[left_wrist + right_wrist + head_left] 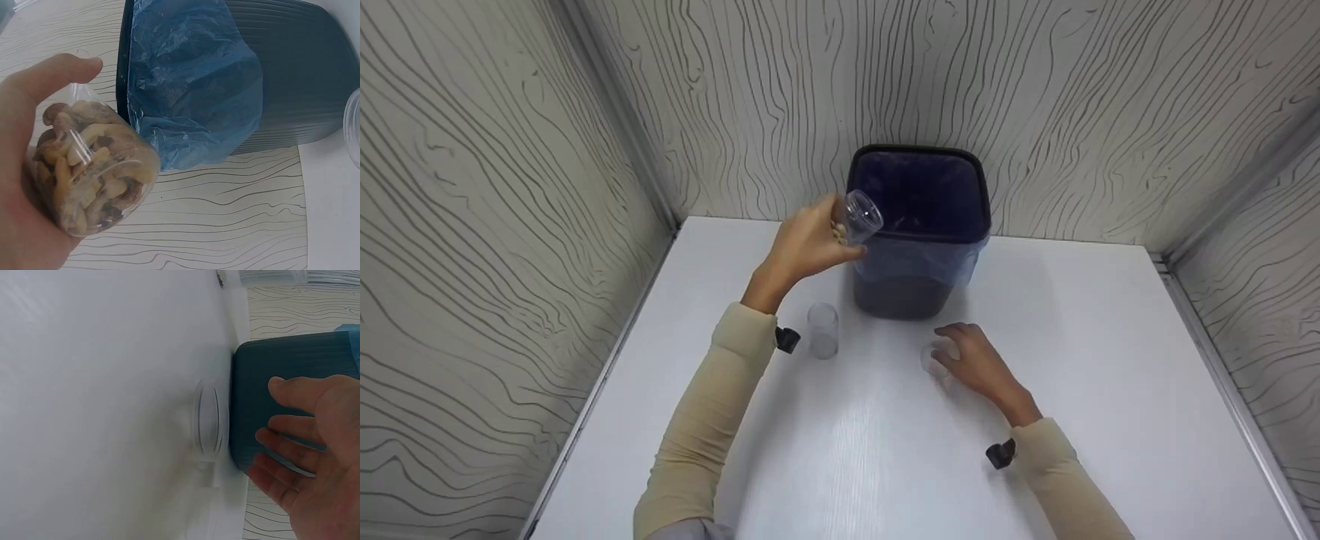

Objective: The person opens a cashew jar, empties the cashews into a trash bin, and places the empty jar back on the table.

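- Clear plastic cup (858, 216) full of nuts (93, 169), tilted at the blue-lined bin (919, 225); my left hand (804, 244) grips it.
- My right hand (976, 361) lies relaxed beside a clear lid (932, 360) on the surface (1110, 390).

Both arms in long beige sleeves, snug knit, cuffs ending at the wrists. Left sleeve (697, 420) runs from 7 o'clock, right sleeve (1069, 480) from 5 o'clock. Small black wrist camera (787, 339) clipped at the left cuff, matching black wrist unit (1001, 454) at the right cuff. Left hand (806, 244) and right hand (975, 364) bare, no gloves, rings or watch. Grey garment edge at 6 o'clock
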A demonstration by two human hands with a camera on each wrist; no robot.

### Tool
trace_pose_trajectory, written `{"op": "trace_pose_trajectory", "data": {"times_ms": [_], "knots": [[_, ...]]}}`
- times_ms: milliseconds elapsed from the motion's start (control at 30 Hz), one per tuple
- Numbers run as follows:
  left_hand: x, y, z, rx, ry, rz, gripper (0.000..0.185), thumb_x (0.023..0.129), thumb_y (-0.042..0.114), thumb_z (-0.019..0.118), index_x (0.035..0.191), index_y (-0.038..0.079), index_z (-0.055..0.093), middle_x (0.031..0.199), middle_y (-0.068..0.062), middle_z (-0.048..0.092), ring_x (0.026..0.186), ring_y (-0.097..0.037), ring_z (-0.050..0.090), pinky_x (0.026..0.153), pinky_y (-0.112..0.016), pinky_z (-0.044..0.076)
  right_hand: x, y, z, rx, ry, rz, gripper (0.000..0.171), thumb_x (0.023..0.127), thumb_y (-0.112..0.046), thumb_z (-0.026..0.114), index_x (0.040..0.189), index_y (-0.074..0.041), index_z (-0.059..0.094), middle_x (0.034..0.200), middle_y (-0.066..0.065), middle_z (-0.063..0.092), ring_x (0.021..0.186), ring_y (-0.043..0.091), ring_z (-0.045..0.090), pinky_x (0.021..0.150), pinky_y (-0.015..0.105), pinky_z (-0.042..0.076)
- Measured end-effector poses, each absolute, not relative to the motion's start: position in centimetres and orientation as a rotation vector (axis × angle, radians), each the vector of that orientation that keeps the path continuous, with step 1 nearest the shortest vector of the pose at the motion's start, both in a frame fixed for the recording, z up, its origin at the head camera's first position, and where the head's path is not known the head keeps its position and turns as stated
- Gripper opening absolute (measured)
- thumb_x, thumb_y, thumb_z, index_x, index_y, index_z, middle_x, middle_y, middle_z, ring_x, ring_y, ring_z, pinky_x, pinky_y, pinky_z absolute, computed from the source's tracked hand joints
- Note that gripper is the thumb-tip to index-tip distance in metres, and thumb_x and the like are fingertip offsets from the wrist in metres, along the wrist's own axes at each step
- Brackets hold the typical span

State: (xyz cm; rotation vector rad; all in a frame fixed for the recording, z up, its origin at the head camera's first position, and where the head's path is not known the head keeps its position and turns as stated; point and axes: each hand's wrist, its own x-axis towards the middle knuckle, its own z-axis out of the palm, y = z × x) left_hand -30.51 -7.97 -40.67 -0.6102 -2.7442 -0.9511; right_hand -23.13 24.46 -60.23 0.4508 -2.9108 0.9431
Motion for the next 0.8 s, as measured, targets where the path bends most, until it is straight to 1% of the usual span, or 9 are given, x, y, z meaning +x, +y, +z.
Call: {"op": "trace_pose_trajectory", "data": {"times_ms": [133,300,367,567,800], "knots": [[-30.6,-7.9,-40.6,-0.614,-2.751,-0.940,0.051,0.082,0.042,0.086,0.113,0.014,0.059,0.093,0.001,0.068,0.078,-0.017,0.063,0.069,-0.037,0.051,-23.3,24.7,-59.2,0.435,-2.877,0.939,0.035,0.098,-0.015,0.076,0.128,0.001,0.072,0.129,0.019,0.070,0.126,0.040,0.061,0.109,0.056,0.050],[-30.8,-7.8,-40.5,-0.599,-2.766,-0.919,0.053,0.080,0.044,0.085,0.115,0.014,0.059,0.093,0.002,0.069,0.080,-0.017,0.065,0.071,-0.039,0.054,-23.8,25.1,-57.6,0.443,-2.841,0.899,0.027,0.100,-0.013,0.072,0.124,-0.002,0.075,0.122,0.016,0.076,0.115,0.037,0.068,0.095,0.054,0.056],[-30.9,-7.7,-40.4,-0.596,-2.767,-0.912,0.052,0.080,0.045,0.085,0.113,0.015,0.059,0.092,0.002,0.068,0.080,-0.017,0.065,0.071,-0.040,0.054,-24.1,25.3,-56.9,0.435,-2.826,0.885,0.024,0.101,-0.012,0.070,0.121,-0.003,0.077,0.119,0.015,0.077,0.111,0.035,0.069,0.091,0.053,0.057],[-31.1,-7.7,-40.2,-0.592,-2.779,-0.907,0.052,0.078,0.046,0.086,0.110,0.015,0.058,0.090,0.003,0.067,0.079,-0.017,0.063,0.070,-0.039,0.051,-24.7,25.8,-54.8,0.369,-2.781,0.877,0.019,0.103,-0.007,0.066,0.115,-0.002,0.079,0.111,0.016,0.078,0.106,0.035,0.070,0.091,0.054,0.058],[-31.5,-7.8,-40.2,-0.592,-2.793,-0.917,0.059,0.079,0.045,0.086,0.121,0.013,0.060,0.102,-0.003,0.073,0.088,-0.021,0.069,0.078,-0.043,0.056,-25.5,26.6,-52.7,0.342,-2.721,0.875,0.020,0.106,-0.009,0.062,0.116,0.001,0.077,0.110,0.018,0.077,0.106,0.036,0.071,0.091,0.055,0.058]]}}
